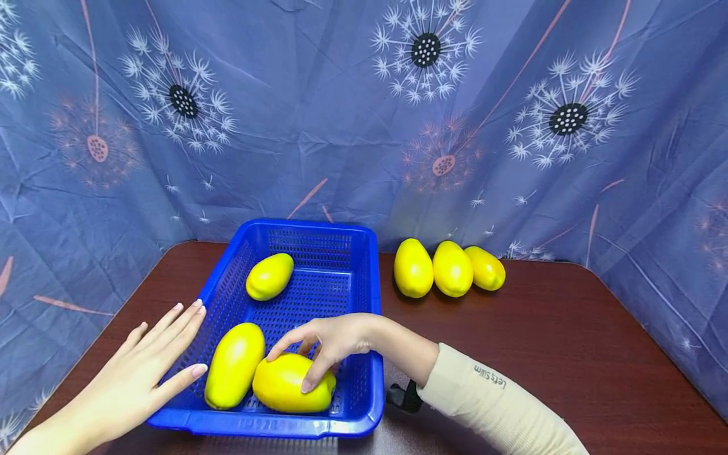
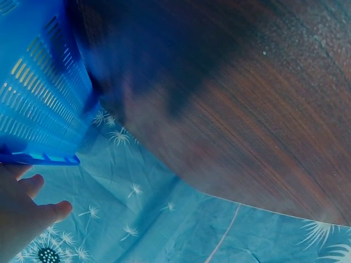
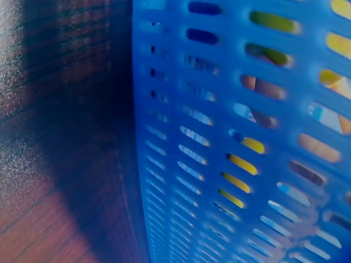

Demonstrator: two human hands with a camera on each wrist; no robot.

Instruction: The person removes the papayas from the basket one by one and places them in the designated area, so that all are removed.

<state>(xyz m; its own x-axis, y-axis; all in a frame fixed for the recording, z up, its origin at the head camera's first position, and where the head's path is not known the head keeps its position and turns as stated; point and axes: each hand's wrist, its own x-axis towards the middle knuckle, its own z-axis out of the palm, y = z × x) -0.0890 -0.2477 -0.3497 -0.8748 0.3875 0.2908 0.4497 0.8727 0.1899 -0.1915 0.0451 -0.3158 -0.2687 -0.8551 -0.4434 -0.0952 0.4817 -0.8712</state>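
My right hand [image 1: 335, 344] reaches over the basket's right rim and grips a yellow mango [image 1: 290, 384], thumb on its near side and fingers over the top. This mango lies crosswise at the front of the blue plastic basket [image 1: 267, 424]. Just left of it is a second mango [image 1: 235, 365], and a third mango [image 1: 270, 277] sits farther back in the basket. My left hand [image 1: 150, 366], fingers straight, is at the basket's left rim. In the left wrist view, its fingers [image 2: 55, 210] show beside the rim. Through the slotted wall [image 3: 186, 164], the right wrist view shows yellow patches.
On the brown table [image 1: 512, 354], three more mangoes stand in a row behind and right of the basket: a left one [image 1: 413, 268], a middle one [image 1: 453, 268] and a right one [image 1: 485, 268]. A blue dandelion-patterned cloth [image 1: 341, 139] hangs behind the table and along its sides.
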